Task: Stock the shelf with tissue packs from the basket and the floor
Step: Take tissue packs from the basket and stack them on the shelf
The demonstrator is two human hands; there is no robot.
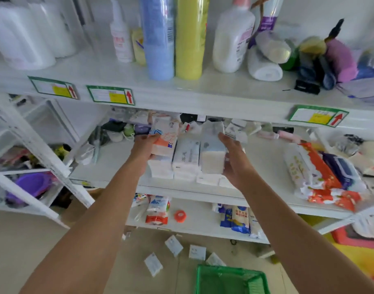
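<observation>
On the middle shelf [122, 164] lies a stack of tissue packs [185, 164]. My left hand [142, 148] holds an orange-and-white tissue pack [164, 139] at the stack's left side. My right hand [234, 160] grips a pale blue-and-white tissue pack [212, 151] on the stack's right side. Several small white tissue packs [174, 245] lie scattered on the floor below. The green basket [230, 279] sits at the bottom edge; its contents are not visible.
Tall bottles and blue and yellow rolls [175, 37] crowd the top shelf. Red and purple wipe packs [323, 177] lie on the middle shelf's right. More packs [157, 211] sit on the bottom shelf. A white rack [40, 153] stands left.
</observation>
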